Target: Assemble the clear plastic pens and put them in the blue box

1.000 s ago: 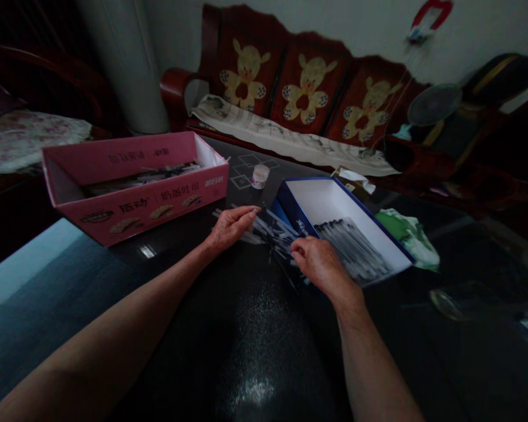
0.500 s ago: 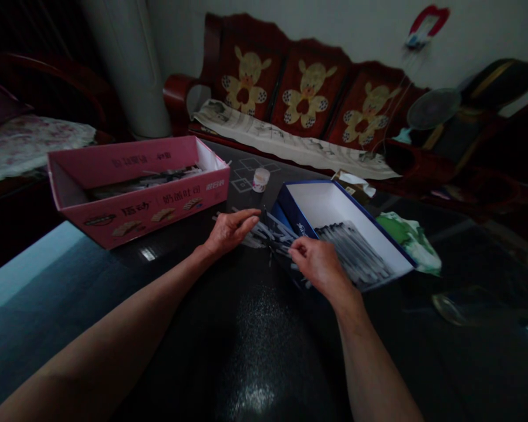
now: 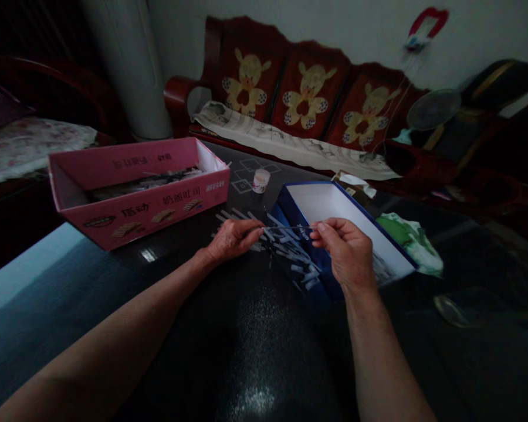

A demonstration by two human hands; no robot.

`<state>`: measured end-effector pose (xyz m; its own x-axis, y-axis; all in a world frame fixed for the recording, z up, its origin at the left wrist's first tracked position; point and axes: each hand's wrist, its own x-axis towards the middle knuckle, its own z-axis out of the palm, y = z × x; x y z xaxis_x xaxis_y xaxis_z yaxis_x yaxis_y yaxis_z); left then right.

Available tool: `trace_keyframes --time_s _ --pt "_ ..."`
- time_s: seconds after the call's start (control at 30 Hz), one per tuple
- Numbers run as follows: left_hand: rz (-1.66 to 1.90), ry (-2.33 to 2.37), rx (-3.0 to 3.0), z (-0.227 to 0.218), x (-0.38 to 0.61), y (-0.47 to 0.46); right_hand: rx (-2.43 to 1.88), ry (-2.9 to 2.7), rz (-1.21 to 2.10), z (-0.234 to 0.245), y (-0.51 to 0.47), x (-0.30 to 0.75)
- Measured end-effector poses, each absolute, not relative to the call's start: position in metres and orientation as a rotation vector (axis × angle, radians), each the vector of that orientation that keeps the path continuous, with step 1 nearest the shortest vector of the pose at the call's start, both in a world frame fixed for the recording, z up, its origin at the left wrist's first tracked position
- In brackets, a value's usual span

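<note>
A thin, straight wire-like piece (image 3: 288, 227) spans the gap between my two hands. My left hand (image 3: 234, 240) pinches its left end between thumb and fingers, and my right hand (image 3: 351, 249) pinches the right end. Whether it is a wire or a slim stick I cannot tell. Beneath and around it, pale narrow strips (image 3: 297, 252) lie scattered on the dark table. Just behind my right hand stands a blue box (image 3: 323, 196) with a white inside; grey strips (image 3: 382, 269) in it are partly covered by that hand.
On the left, a pink box (image 3: 158, 214) holds more strips. A small white cup (image 3: 261, 180) stands between the boxes. Right of the blue box lies a green and white bag (image 3: 411, 240). Beyond the dark table (image 3: 180, 351) is a wooden sofa (image 3: 286, 47).
My right hand has risen and moved right from the loose strips, and the thin piece now shows stretched between both hands. My left hand has lowered slightly and closed on it.
</note>
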<state>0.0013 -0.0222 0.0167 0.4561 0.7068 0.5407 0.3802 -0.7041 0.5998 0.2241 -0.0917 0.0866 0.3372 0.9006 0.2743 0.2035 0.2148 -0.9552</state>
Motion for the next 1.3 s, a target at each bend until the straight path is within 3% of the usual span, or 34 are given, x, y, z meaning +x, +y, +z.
trace_keyframes --time_s 0.6,1.03,1.3 --pt "1.089 0.856 2.355 0.02 0.004 -0.027 -1.275 -1.181 0.596 0.091 -0.094 0.221" --pt "1.176 0.872 2.47 0.018 0.006 -0.026 -1.177 -0.923 0.806 0.069 -0.081 0.218" --pt "1.039 0.781 2.665 0.022 0.007 -0.03 -1.184 -0.846 0.872 0.06 -0.076 0.217"
